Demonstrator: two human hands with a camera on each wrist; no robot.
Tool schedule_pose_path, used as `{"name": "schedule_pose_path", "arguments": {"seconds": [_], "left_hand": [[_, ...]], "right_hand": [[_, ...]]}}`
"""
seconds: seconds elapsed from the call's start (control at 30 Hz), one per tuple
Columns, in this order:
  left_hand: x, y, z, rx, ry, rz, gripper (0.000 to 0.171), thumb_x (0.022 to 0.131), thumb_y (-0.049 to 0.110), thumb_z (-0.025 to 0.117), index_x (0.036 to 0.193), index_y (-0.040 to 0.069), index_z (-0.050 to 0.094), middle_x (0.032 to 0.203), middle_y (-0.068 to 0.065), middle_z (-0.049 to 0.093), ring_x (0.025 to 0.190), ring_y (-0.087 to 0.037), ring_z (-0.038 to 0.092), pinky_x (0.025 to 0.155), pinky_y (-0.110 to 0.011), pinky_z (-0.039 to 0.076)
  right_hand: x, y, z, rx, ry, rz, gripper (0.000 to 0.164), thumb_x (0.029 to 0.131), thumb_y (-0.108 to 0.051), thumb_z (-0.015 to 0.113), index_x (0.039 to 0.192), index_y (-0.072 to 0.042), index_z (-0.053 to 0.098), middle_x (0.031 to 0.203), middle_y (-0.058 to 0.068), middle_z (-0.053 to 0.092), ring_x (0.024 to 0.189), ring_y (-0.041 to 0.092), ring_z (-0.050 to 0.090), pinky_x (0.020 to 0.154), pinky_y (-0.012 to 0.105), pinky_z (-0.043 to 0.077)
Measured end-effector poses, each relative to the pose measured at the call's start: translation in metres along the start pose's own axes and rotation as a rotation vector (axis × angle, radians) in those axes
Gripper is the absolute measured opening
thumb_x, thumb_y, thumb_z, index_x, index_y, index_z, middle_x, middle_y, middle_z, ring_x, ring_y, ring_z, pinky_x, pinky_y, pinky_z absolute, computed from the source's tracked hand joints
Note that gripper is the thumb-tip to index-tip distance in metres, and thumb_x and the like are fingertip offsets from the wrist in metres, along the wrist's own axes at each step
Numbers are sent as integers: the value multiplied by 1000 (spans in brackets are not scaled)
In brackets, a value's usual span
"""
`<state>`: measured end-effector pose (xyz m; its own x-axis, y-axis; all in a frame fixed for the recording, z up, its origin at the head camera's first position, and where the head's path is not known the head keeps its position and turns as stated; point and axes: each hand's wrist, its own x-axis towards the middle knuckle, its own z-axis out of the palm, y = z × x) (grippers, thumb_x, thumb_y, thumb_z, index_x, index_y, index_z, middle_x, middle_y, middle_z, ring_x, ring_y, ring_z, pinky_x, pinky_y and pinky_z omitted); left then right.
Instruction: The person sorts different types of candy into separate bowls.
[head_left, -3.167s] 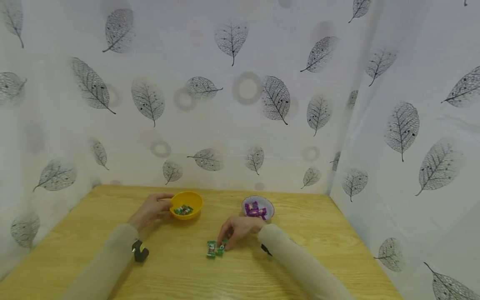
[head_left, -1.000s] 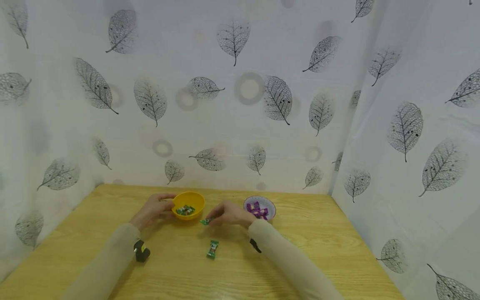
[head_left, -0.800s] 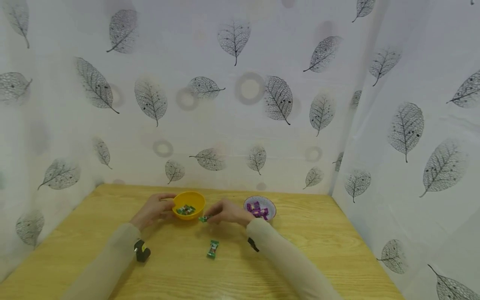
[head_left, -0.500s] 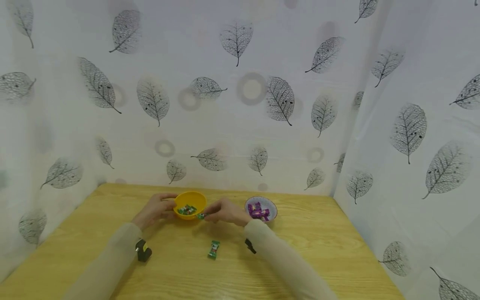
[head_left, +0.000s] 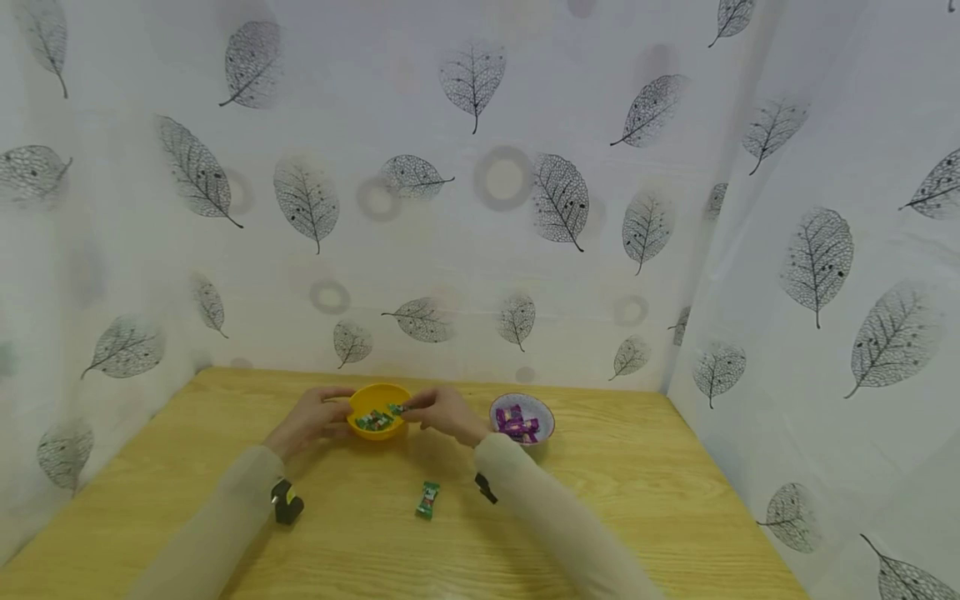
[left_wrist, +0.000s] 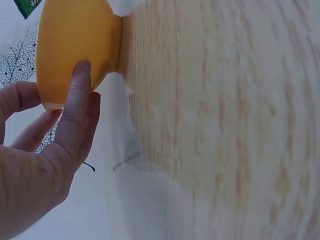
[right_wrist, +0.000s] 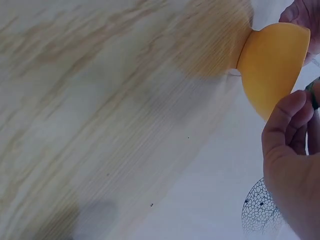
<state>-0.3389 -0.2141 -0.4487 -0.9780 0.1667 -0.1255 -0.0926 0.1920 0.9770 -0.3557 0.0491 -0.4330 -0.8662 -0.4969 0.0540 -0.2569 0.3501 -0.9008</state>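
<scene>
My left hand [head_left: 309,419] holds the yellow bowl [left_wrist: 75,42] at its left side, with thumb and fingers at the rim and outer wall. Several green wrapped candies [head_left: 373,420] lie inside. Over the bowl's right rim, my right hand [head_left: 448,413] pinches one more green wrapped candy [head_left: 396,409] between thumb and fingers. The right wrist view shows only a bit of this green candy [right_wrist: 314,92] at the fingertips, close to the bowl's edge. A single green candy [head_left: 427,500] lies on the table in front of the bowl.
To the right stands a pale bowl [head_left: 546,410] with purple wrapped candies [head_left: 517,423] in it, just behind my right wrist. The wooden table [head_left: 615,492] ends at a white leaf-print curtain [head_left: 465,250] at the back and sides.
My right hand has picked one of the two green candies off the table and carried it up and left to the yellow bowl's rim. My left hand stays at the bowl.
</scene>
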Motion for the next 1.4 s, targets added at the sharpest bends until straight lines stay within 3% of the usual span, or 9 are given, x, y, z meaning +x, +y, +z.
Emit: {"name": "schedule_pose_path", "arguments": {"seconds": [0.27,0.57,0.73,0.93,1.17,1.4], "left_hand": [[2,-3,-1,-1,9,-21,54,95,4,51,146,-8,36,138,-34,46,101,-22,65,82,-36,60],[0,-1,0,-3,-4,-19,54,97,6,52,146,-7,36,137,-34,47,96,-19,66,80,-35,60],[0,0,1,-1,-10,-10,54,97,6,52,146,-7,35,138,-34,46,99,-21,66,83,-37,60],[1,1,1,9,-6,0,54,96,7,53,146,-7,37,139,-35,45,99,-20,65,86,-40,58],[1,1,1,7,5,-8,53,96,6,53,145,-7,38,139,-35,45,96,-18,66,85,-39,59],[0,1,0,5,-2,-8,53,96,5,51,146,-9,35,139,-36,44,97,-20,66,86,-40,59]], "right_hand": [[9,-1,9,-2,135,30,23,89,-21,72,106,-6,75,101,6,75,94,33,68,78,41,60],[16,-4,14,-6,215,51,24,89,-20,71,106,-3,75,103,9,75,78,10,66,68,27,59],[19,-6,17,-14,239,59,26,90,-19,70,108,-1,74,101,10,75,79,14,67,66,24,57],[22,-6,18,-21,239,38,28,91,-18,69,112,0,71,100,12,74,88,30,70,63,23,57],[22,-4,17,-14,202,59,21,92,-16,68,107,-2,73,102,9,74,82,18,68,65,25,58],[21,0,15,45,174,44,23,90,-14,69,108,0,73,106,12,74,83,15,67,68,28,59]]}}
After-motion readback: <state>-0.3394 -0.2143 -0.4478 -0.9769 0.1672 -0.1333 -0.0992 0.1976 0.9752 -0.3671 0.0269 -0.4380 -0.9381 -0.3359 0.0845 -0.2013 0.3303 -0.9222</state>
